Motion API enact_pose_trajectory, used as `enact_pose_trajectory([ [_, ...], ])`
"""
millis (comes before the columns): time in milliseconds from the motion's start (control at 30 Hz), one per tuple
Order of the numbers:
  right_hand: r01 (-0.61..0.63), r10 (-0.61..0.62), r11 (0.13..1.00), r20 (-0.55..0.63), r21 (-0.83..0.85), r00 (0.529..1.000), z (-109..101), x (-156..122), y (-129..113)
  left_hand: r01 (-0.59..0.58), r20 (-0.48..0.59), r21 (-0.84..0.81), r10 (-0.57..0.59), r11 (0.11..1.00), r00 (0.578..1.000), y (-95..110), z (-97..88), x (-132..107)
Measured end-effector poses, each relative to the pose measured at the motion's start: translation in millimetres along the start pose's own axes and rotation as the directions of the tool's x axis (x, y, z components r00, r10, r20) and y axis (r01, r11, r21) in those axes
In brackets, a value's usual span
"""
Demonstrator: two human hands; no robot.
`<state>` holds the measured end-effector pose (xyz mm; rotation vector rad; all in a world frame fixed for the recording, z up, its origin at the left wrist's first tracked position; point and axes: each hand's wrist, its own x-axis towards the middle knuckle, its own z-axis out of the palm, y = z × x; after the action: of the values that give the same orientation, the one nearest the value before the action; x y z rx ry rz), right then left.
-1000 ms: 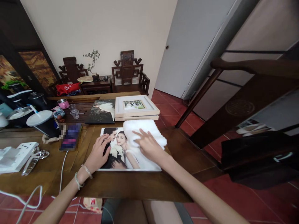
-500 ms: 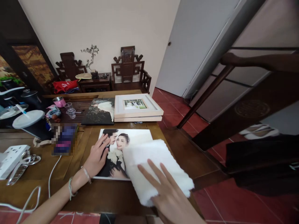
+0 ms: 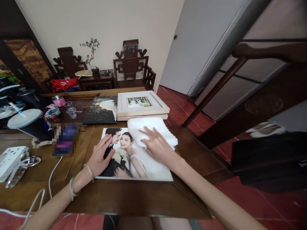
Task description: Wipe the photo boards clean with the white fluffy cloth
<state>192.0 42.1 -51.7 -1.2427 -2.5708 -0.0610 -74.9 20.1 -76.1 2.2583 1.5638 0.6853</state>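
Note:
A large wedding photo print (image 3: 144, 166) lies flat on the wooden table (image 3: 134, 198) in front of me. My left hand (image 3: 100, 158) rests on the print's left side with its fingers spread flat. My right hand (image 3: 157, 147) presses down on a folded white towel (image 3: 153, 127) that covers the print's far right corner. The fingers of that hand are stretched out over the cloth.
Behind the print lie a dark photo canvas (image 3: 102, 110) and stacked white picture frames (image 3: 141, 105). To the left are a phone (image 3: 64, 140), a white power strip (image 3: 11, 158) with cables, a lidded cup (image 3: 25, 119), plastic cups and pots. A dark wooden chair (image 3: 259, 102) stands at right.
My right hand drew the towel down to the print's near right corner, then pushed it back up to the far right corner. My left hand stayed on the print.

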Motion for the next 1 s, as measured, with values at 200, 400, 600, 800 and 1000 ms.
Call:
enact_pose_trajectory([
  [200,0.095,-0.088,0.994,-0.115,0.055,0.989,2.4,-65.2,-40.4,-0.021,-0.046,-0.008,0.021,1.0,0.999,-3.8,4.6,0.6],
  [400,0.119,-0.087,0.987,-0.267,0.108,0.96,7.1,-113.3,-77.6,-0.039,-0.062,0.003,0.039,0.999,0.997,-5.0,6.4,0.8],
  [600,0.011,-0.013,0.994,0.021,0.105,1.0,-10.4,-55.9,-34.8,-0.047,-0.036,0.033,0.048,0.998,0.998,-6.4,4.9,0.1],
  [800,-0.006,0.001,0.999,0.101,0.052,0.995,-15.5,12.3,4.4,-0.055,-0.033,0.037,0.057,0.998,0.998,-8.2,5.5,-0.8],
  [1000,0.034,-0.038,0.997,0.061,0.074,0.997,-11.5,-19.4,-13.4,-0.028,-0.049,0.024,0.029,0.999,0.998,-5.1,6.2,-1.5],
])
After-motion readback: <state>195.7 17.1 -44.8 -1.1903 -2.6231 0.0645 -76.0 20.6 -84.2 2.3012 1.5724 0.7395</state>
